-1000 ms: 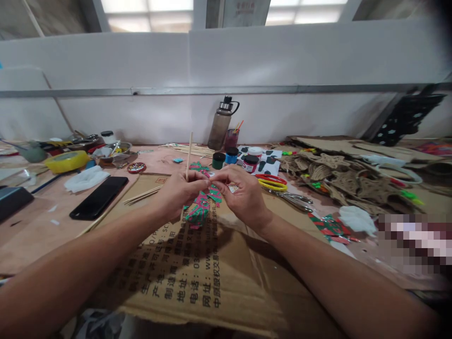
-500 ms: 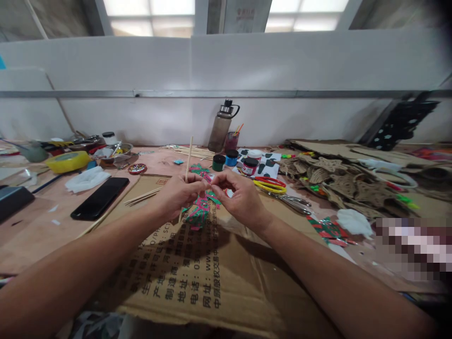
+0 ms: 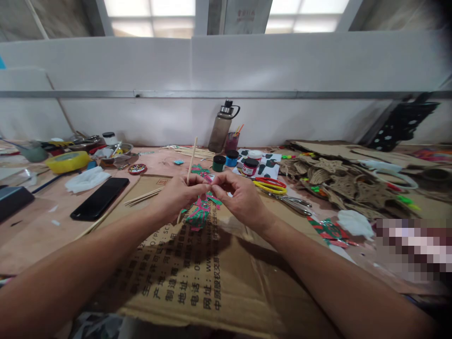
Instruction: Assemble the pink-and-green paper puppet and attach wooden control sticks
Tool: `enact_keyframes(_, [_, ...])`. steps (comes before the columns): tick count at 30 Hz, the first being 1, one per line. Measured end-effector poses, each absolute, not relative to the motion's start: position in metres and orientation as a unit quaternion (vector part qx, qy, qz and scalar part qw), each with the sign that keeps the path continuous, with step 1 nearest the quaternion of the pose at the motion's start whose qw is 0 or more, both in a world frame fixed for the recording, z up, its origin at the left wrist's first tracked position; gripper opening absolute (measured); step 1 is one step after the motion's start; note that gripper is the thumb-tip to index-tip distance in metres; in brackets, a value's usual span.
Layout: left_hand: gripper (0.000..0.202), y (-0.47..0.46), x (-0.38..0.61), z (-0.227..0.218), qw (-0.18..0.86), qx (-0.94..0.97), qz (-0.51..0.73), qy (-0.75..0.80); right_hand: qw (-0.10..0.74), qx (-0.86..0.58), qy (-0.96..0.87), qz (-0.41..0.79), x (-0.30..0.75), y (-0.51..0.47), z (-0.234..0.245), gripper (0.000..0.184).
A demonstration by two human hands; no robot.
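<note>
My left hand (image 3: 183,193) is closed round a thin wooden stick (image 3: 192,160), which stands up tilted a little to the right. Its thumb and forefinger meet the fingertips of my right hand (image 3: 235,190), which are pinched together. Whatever small piece lies between the fingertips is too hidden to make out. Under and behind both hands, green and pink patterned cut-out pieces (image 3: 197,219) lie on a printed cardboard sheet (image 3: 240,278). Several loose wooden sticks (image 3: 143,197) rest left of my left hand.
Scissors with red and yellow handles (image 3: 270,185) and metal pliers (image 3: 293,203) lie right of my hands. Paint jars (image 3: 219,163) and a water bottle (image 3: 221,129) stand behind. A black phone (image 3: 100,198) lies left; brown cardboard cut-outs (image 3: 332,174) are heaped right.
The stick's top has tipped slightly to the right as my left hand turned a little. The fingertips have closed over the pink bit seen between them before.
</note>
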State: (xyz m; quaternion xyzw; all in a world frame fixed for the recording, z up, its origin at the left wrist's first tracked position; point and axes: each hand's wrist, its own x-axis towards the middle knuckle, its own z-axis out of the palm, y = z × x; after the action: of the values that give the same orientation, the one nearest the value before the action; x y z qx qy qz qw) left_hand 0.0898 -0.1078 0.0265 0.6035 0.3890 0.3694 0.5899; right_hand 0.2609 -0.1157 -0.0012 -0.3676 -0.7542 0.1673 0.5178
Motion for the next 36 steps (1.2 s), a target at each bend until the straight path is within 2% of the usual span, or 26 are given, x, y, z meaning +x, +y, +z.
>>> enact_keyframes(6, [0.041, -0.111, 0.083, 0.032, 0.567, 0.643, 0.356, 0.371, 0.575, -0.379, -0.672, 0.271, 0.27, -0.107, 0.003, 0.017])
enact_keyframes(11, [0.03, -0.109, 0.08, 0.028, 0.427, 0.745, 0.338, 0.386, 0.59, -0.361, -0.67, 0.27, 0.274, -0.109, 0.012, 0.02])
enact_keyframes(16, [0.034, -0.105, 0.077, 0.023, 0.288, 0.806, 0.359, 0.372, 0.582, -0.373, -0.665, 0.282, 0.273, -0.111, 0.012, 0.02])
enact_keyframes(21, [0.027, -0.098, 0.075, 0.015, 0.264, 0.831, 0.331, 0.362, 0.54, -0.385, -0.694, 0.279, 0.269, -0.109, 0.003, 0.016])
enact_keyframes(27, [0.038, -0.095, 0.073, 0.01, 0.255, 0.824, 0.35, 0.366, 0.519, -0.382, -0.709, 0.286, 0.264, -0.11, -0.003, 0.016])
enact_keyframes(32, [0.024, -0.095, 0.076, 0.01, 0.264, 0.829, 0.345, 0.352, 0.51, -0.401, -0.712, 0.269, 0.263, -0.11, -0.004, 0.016])
enact_keyframes(36, [0.022, -0.095, 0.077, 0.012, 0.28, 0.831, 0.347, 0.332, 0.505, -0.401, -0.72, 0.255, 0.262, -0.109, -0.008, 0.017])
